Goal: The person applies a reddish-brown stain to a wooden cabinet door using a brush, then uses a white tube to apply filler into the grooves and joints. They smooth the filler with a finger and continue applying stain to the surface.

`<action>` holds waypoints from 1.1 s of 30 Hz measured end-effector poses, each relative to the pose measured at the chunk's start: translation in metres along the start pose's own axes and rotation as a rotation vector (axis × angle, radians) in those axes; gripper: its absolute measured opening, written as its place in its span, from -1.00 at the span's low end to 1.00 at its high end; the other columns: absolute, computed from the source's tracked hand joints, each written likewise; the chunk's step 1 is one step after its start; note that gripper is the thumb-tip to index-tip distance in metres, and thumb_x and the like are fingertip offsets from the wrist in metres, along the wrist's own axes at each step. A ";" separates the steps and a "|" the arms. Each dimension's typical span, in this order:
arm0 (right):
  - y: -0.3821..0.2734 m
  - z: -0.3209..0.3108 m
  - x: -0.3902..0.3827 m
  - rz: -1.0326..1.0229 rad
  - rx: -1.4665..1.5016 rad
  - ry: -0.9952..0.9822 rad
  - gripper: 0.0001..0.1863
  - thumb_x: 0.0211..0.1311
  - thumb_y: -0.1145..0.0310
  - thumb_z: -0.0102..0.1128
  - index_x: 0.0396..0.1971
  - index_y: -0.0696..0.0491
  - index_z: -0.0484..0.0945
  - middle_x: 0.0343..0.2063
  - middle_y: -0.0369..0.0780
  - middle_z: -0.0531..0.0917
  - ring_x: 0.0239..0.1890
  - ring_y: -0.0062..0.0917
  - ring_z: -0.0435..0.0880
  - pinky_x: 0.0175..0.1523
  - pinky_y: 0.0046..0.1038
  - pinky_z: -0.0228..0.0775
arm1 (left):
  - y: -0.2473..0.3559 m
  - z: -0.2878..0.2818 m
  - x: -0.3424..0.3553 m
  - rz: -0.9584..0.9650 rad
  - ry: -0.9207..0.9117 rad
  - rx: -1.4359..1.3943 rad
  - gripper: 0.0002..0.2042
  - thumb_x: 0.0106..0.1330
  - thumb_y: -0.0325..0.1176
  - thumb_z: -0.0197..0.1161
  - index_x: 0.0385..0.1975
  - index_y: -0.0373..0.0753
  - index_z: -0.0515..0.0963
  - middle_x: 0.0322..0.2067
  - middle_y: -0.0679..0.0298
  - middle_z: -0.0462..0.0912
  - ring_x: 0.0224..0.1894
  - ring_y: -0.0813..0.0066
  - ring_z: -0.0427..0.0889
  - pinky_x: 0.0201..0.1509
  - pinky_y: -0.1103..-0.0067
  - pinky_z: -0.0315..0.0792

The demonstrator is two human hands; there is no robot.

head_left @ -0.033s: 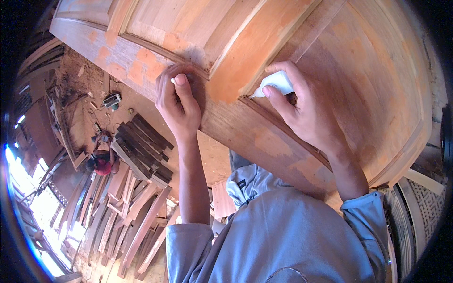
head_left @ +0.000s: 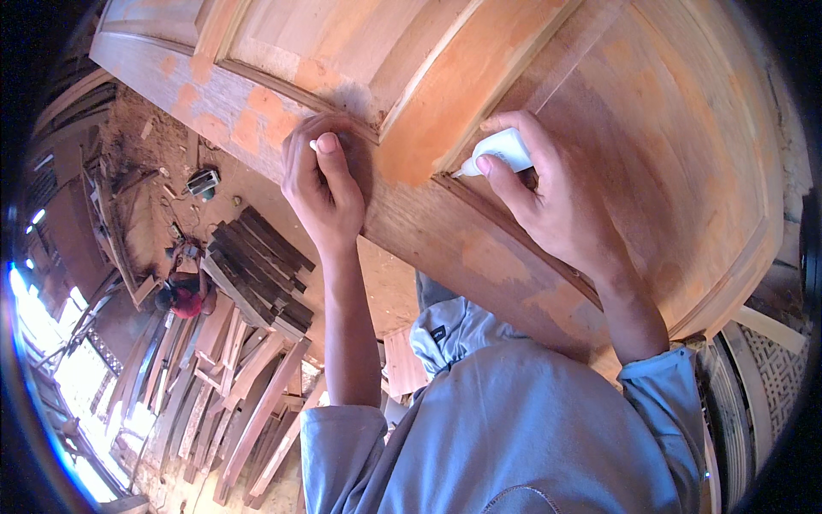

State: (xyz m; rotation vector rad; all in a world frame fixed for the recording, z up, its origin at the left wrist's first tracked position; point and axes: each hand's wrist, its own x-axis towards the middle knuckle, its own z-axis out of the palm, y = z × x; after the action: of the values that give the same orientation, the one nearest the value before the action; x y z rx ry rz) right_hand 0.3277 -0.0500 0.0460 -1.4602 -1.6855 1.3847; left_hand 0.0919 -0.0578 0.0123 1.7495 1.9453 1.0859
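Right hand [head_left: 552, 193], two o'clock, grips a white bottle [head_left: 507, 152]; left hand [head_left: 325, 193], ten, pinches a small white piece [head_left: 314, 146]. Panelled door [head_left: 488, 103], one; timber [head_left: 264, 420], eight; co-worker [head_left: 187, 301], nine; dark label [head_left: 438, 333], five, illegible.

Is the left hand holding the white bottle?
No, the right hand grips the white bottle, its nozzle at the wooden panel.

Left fingers [head_left: 300, 163], right fingers [head_left: 526, 126] curled
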 end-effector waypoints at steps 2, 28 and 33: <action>-0.002 0.000 -0.001 -0.005 -0.012 0.000 -0.73 0.31 0.32 0.20 -0.09 0.14 0.47 -0.38 0.02 0.67 -0.29 -0.09 0.70 -0.21 -0.19 0.51 | 0.000 0.000 0.000 -0.001 -0.005 -0.005 -0.67 0.51 -0.24 -0.01 -0.34 -0.33 0.62 -0.28 0.11 0.68 -0.11 0.19 0.60 0.05 0.39 0.41; 0.010 -0.021 -0.030 -0.011 -0.110 -0.008 -0.59 0.27 0.39 0.26 0.08 0.23 0.48 -0.21 0.03 0.68 -0.18 -0.21 0.72 -0.12 -0.31 0.56 | 0.002 0.001 -0.001 -0.010 -0.014 0.047 -0.65 0.51 -0.28 -0.07 -0.33 -0.37 0.62 -0.28 0.11 0.69 -0.12 0.19 0.61 0.06 0.38 0.40; 0.017 -0.025 -0.036 0.007 -0.070 -0.007 -0.58 0.26 0.41 0.27 0.08 0.21 0.48 -0.19 0.02 0.68 -0.19 -0.21 0.72 -0.11 -0.32 0.55 | -0.003 0.000 0.001 0.067 -0.040 0.080 -0.64 0.55 -0.26 -0.11 -0.17 -0.36 0.63 -0.22 0.22 0.69 -0.15 0.44 0.60 -0.03 0.56 0.41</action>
State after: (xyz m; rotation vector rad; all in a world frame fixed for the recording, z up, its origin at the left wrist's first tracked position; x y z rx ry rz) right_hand 0.3668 -0.0758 0.0482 -1.5020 -1.7515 1.3483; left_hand 0.0900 -0.0571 0.0102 1.8761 1.9440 1.0001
